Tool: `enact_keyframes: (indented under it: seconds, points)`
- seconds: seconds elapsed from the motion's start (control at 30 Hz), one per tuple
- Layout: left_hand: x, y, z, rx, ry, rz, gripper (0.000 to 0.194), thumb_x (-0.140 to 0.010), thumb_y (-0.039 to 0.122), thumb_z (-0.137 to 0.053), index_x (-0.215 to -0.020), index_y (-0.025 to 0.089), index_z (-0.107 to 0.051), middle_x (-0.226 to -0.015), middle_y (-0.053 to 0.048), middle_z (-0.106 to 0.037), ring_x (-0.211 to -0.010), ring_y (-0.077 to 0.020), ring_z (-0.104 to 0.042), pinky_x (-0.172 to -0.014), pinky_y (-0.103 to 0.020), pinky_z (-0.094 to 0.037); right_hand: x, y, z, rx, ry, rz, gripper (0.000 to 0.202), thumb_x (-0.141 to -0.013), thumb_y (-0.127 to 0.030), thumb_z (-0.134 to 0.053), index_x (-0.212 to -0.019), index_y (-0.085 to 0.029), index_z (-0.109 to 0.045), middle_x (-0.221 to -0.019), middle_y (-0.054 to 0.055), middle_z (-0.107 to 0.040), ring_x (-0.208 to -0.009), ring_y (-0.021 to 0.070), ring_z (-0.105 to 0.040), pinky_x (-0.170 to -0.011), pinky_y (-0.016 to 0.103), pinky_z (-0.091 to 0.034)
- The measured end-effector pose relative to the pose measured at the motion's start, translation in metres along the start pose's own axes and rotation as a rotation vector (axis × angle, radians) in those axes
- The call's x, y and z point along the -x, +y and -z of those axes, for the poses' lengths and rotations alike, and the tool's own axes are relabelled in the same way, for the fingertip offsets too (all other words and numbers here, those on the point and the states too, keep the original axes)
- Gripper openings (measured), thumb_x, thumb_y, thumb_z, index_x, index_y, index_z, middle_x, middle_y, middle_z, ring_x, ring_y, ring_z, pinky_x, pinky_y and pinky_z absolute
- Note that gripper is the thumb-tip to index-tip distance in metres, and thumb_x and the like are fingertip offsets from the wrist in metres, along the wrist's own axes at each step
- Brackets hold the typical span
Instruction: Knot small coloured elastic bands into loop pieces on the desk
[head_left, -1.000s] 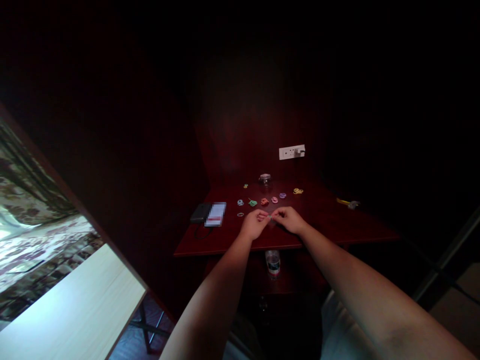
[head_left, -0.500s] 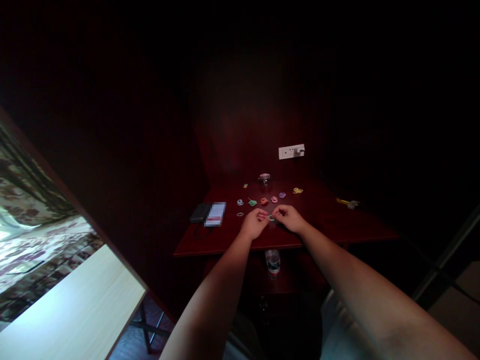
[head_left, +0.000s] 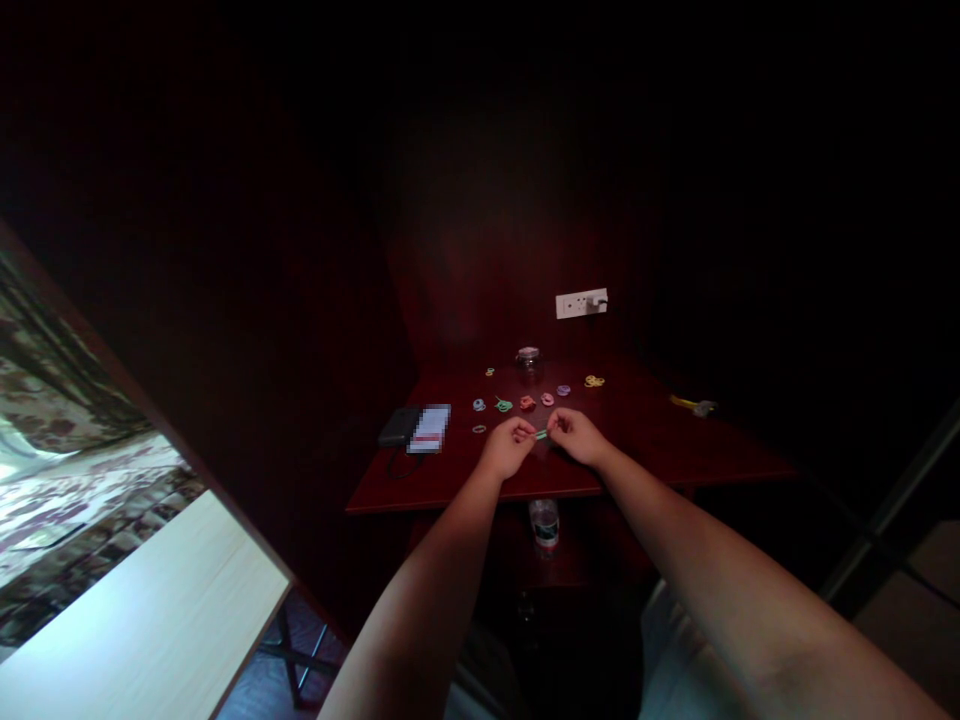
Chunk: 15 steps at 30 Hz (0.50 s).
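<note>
Between my hands a small light green hair tie (head_left: pixel 541 435) is stretched just above the dark red desk. My left hand (head_left: pixel 511 446) pinches its left end. The right end is in the closed fingertips of my right hand (head_left: pixel 574 436). Beyond my hands lies a row of little hair-tie bunches: grey-blue (head_left: pixel 479 405), green (head_left: pixel 503 405), orange-red (head_left: pixel 528 403), pink (head_left: pixel 547 399) and purple (head_left: pixel 563 391). A yellow bunch (head_left: pixel 594 382) sits farther right. One pale hair tie (head_left: pixel 479 429) lies alone left of my left hand.
A lidded clear jar (head_left: pixel 529 362) stands at the back, with a small yellow-green band (head_left: pixel 490 371) to its left. A phone (head_left: pixel 430 428) and a black case (head_left: pixel 399 427) lie left. A yellow-handled tool (head_left: pixel 694 405) lies right. Below the desk (head_left: pixel 637 465) stands a bottle (head_left: pixel 545 525).
My hands have drawn slightly apart, and the green hair tie between them now looks straighter and more stretched. The other things on the desk stay in place.
</note>
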<state>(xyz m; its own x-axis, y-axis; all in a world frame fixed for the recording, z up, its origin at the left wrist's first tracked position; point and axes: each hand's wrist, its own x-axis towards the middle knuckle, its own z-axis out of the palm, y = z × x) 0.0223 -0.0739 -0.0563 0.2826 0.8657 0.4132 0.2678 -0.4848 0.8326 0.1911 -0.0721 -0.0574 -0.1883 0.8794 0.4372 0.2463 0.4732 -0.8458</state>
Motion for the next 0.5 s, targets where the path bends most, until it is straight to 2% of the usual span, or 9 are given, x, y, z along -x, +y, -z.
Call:
enact_keyframes:
  seconds: [0.17, 0.33, 0.5]
  points:
    - [-0.001, -0.001, 0.000, 0.033, 0.014, 0.024, 0.009, -0.070, 0.017, -0.057, -0.077, 0.012, -0.058, -0.065, 0.000, -0.055, -0.059, -0.0078, -0.050, -0.057, -0.018, -0.040, -0.001, 0.003, 0.000, -0.061, -0.018, -0.012, 0.009, -0.062, -0.020, -0.053, -0.069, -0.015, -0.050, -0.056, -0.005, -0.047, -0.048, 0.0066, -0.040, -0.046, 0.019, -0.030]
    - [-0.002, -0.003, 0.000, 0.034, 0.031, 0.031, 0.011, -0.071, 0.020, -0.056, -0.079, 0.013, -0.059, -0.067, -0.001, -0.057, -0.060, -0.0082, -0.051, -0.058, -0.019, -0.040, 0.001, -0.002, -0.002, -0.104, -0.073, -0.089, 0.023, -0.062, -0.024, -0.060, -0.081, -0.012, -0.055, -0.061, -0.003, -0.053, -0.048, 0.0061, -0.042, -0.046, 0.019, -0.032]
    - [-0.002, -0.003, 0.001, 0.020, 0.063, 0.045, 0.011, -0.072, 0.019, -0.056, -0.079, 0.012, -0.060, -0.068, -0.002, -0.059, -0.061, -0.0086, -0.053, -0.060, -0.019, -0.042, 0.003, -0.009, -0.003, -0.062, -0.115, -0.102, 0.035, -0.056, -0.027, -0.068, -0.086, -0.011, -0.058, -0.062, -0.003, -0.054, -0.048, 0.0049, -0.041, -0.045, 0.019, -0.033]
